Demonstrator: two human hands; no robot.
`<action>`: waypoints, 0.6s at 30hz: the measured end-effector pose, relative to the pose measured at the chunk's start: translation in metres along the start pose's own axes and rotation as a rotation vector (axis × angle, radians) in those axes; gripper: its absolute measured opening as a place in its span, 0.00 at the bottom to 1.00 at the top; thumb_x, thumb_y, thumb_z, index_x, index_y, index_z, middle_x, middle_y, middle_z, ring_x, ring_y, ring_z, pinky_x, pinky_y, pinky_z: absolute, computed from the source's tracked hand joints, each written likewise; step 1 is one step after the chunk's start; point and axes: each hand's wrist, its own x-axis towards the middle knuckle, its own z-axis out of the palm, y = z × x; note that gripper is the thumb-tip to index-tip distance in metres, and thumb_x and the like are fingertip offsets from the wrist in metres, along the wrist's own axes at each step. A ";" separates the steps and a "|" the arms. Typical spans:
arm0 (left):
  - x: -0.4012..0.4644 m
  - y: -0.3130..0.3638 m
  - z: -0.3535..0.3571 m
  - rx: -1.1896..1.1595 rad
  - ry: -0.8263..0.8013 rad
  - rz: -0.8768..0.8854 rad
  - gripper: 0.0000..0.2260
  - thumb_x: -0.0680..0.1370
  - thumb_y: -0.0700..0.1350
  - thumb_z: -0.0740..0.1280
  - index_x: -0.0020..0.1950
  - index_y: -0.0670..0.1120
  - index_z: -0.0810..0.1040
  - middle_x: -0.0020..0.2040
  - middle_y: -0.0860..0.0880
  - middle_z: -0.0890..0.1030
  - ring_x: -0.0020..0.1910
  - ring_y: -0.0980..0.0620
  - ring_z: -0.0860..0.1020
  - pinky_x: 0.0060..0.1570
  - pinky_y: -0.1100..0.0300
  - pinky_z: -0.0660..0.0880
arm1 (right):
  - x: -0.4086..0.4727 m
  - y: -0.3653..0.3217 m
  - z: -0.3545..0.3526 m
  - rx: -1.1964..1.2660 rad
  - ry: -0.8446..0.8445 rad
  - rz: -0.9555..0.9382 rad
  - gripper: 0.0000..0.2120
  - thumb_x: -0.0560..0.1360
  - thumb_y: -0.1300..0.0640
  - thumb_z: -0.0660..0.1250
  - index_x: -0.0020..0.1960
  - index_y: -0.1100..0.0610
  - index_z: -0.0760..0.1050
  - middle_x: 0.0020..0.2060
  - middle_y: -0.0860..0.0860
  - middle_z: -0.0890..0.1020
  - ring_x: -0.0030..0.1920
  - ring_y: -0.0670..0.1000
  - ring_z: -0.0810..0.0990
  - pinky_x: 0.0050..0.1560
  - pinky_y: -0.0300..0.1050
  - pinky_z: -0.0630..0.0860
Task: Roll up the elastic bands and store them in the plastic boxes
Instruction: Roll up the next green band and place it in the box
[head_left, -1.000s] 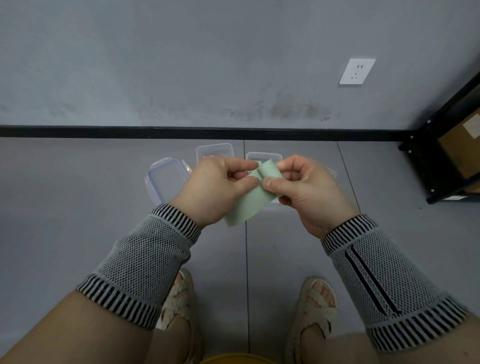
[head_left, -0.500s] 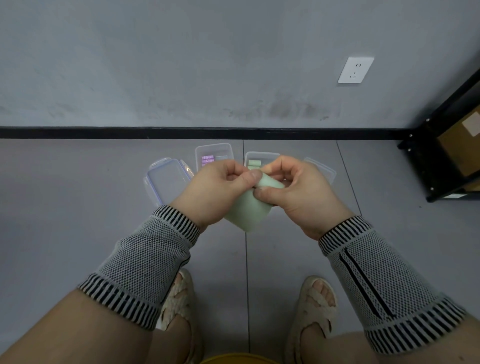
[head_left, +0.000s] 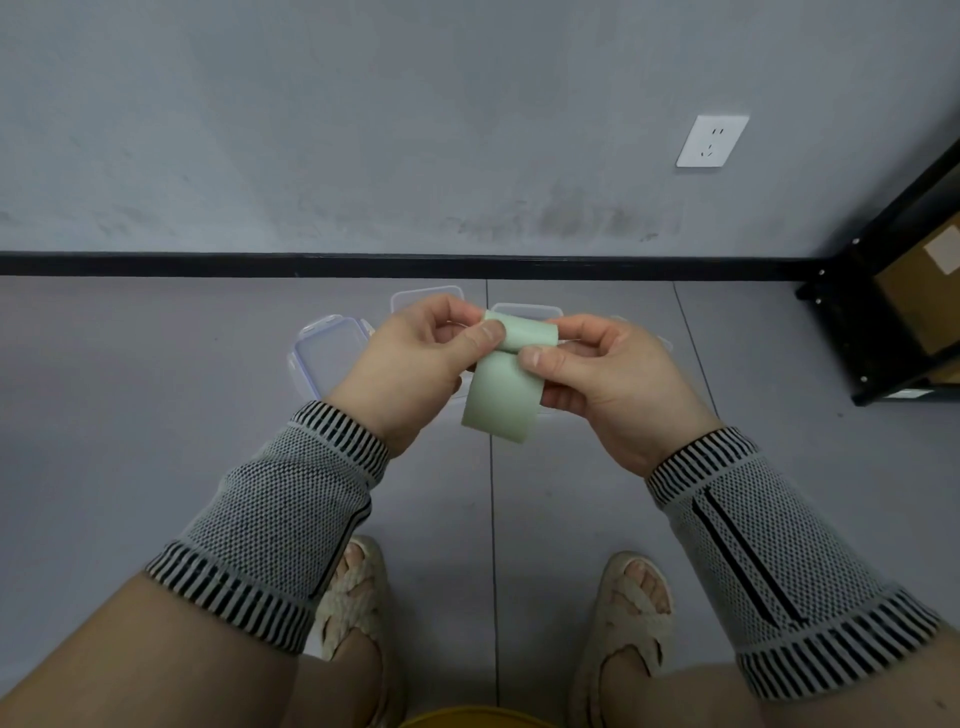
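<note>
A pale green band (head_left: 501, 387) is held in the air between both hands, its top end curled over and its tail hanging below them. The left hand (head_left: 410, 364) pinches the curl's left edge; the right hand (head_left: 605, 376) pinches its right edge. Clear boxes (head_left: 332, 353) lie on the floor (head_left: 156, 415) beyond the hands

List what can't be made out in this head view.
- Boxes' contents: the left hand, right hand and green band cover most of the boxes; only the lid on the left shows fairly fully.
- Number of boxes: same cover.
- Yellow object: cut off by the bottom edge.
- Carton on the shelf: cut off by the right edge.
</note>
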 end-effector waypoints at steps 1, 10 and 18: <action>0.000 0.000 0.000 -0.004 -0.002 0.003 0.02 0.77 0.41 0.66 0.45 0.45 0.75 0.37 0.49 0.79 0.31 0.59 0.74 0.33 0.63 0.67 | 0.000 0.000 0.000 0.009 -0.012 0.002 0.15 0.72 0.67 0.69 0.58 0.67 0.75 0.45 0.60 0.84 0.46 0.57 0.84 0.50 0.52 0.81; -0.003 0.002 0.000 -0.021 -0.032 0.041 0.04 0.78 0.37 0.65 0.45 0.46 0.74 0.36 0.47 0.78 0.36 0.48 0.68 0.33 0.61 0.65 | -0.001 -0.004 -0.001 0.092 -0.028 0.026 0.16 0.72 0.64 0.68 0.58 0.68 0.75 0.50 0.64 0.82 0.46 0.57 0.84 0.46 0.50 0.81; -0.003 0.001 0.006 -0.057 0.017 0.020 0.07 0.76 0.41 0.68 0.53 0.48 0.79 0.41 0.50 0.83 0.41 0.50 0.74 0.34 0.66 0.70 | 0.000 -0.006 -0.001 0.144 0.101 0.005 0.12 0.72 0.67 0.68 0.55 0.65 0.76 0.52 0.65 0.81 0.44 0.56 0.83 0.46 0.49 0.82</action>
